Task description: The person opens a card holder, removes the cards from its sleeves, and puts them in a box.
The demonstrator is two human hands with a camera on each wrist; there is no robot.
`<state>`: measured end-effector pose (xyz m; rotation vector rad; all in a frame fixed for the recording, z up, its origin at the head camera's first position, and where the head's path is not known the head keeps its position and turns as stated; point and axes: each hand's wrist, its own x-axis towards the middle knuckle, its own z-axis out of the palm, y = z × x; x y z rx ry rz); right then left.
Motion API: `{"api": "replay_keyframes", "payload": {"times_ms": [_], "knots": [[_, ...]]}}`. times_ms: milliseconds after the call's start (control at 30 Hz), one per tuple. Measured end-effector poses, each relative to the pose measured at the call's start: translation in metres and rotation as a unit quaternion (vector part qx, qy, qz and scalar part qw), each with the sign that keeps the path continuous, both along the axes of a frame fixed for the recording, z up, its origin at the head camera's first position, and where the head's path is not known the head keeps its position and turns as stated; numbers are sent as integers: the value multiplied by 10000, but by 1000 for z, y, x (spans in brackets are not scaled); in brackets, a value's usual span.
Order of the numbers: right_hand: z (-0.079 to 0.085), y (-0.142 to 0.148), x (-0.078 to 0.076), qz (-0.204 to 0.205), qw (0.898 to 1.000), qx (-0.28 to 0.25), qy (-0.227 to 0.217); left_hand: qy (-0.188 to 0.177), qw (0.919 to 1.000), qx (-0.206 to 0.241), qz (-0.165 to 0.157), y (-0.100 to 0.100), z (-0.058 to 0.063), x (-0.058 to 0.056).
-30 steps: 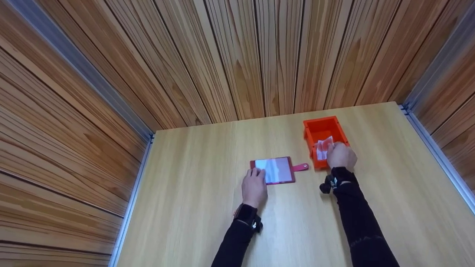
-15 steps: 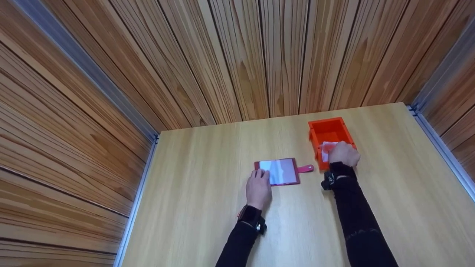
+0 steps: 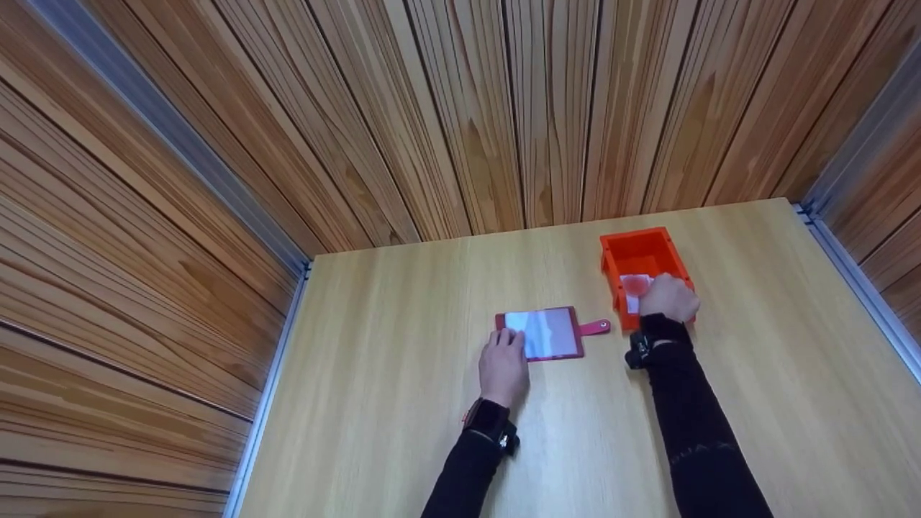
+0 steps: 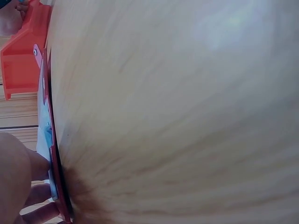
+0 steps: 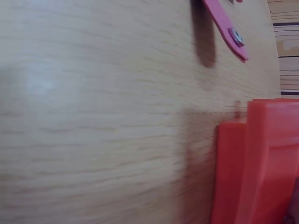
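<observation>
A pink-red card holder [image 3: 550, 334] lies opened flat on the table, its clear sleeves shining and its snap strap [image 3: 595, 327] pointing right. My left hand [image 3: 504, 370] rests its fingers on the holder's left side; the left wrist view shows these fingers [image 4: 37, 193] on its edge. To the right stands an orange-red bin [image 3: 610, 262], with pink-and-white paper [image 3: 634, 286] in its near part. My right hand [image 3: 670, 298] reaches over the bin's near right side, touching or right beside the paper. Its fingertips are hidden, so whether it pinches the paper is unclear.
The wooden table [image 3: 388, 360] has a plank wall [image 3: 460, 129] behind it and metal rails [image 3: 856, 288] along its sides. In the right wrist view the bin's wall [image 5: 261, 163] stands near the strap's snap [image 5: 236, 37].
The paper, raised and tilted against my right hand earlier, now lies lower and flatter in the bin. My left hand stays on the card holder. The whole view has shifted slightly.
</observation>
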<state>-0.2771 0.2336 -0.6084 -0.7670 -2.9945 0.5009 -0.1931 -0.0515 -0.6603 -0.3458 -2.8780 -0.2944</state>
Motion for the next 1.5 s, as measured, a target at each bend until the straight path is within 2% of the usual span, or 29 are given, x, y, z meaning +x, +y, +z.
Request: {"api": "replay_keyframes", "payload": {"times_ms": [200, 533, 767, 933, 1100, 1200, 1333, 1433, 1500], "knots": [[-1, 0, 1, 29, 9999, -128, 14, 200, 9998, 29, 14, 0, -2, 1], [-2, 1, 3, 183, 9998, -10, 68, -15, 10000, 39, 68, 2, -1, 1], [-3, 7, 10, 199, 9989, -239, 362, -99, 9999, 1, 16, 3, -1, 2], [11, 4, 15, 275, 9953, -374, 849, -68, 10000, -13, 3, 1, -1, 2], [30, -12, 16, 719, 9834, -523, 1583, 204, 9998, 40, -22, -1, 0, 1], [34, -26, 19, 1136, 9752, -690, 1770, 252, 9997, 76, -28, -2, -2, 1], [30, -44, 26, 1845, 9645, -1209, 1451, 128, 9998, 179, -19, -2, -3, 1], [22, -55, 33, 2406, 9526, -1607, 943, 113, 9996, 242, -30, -1, -4, 1], [16, -60, 37, 2766, 9441, -1693, 587, 157, 9995, 286, -46, -1, -5, 1]]}}
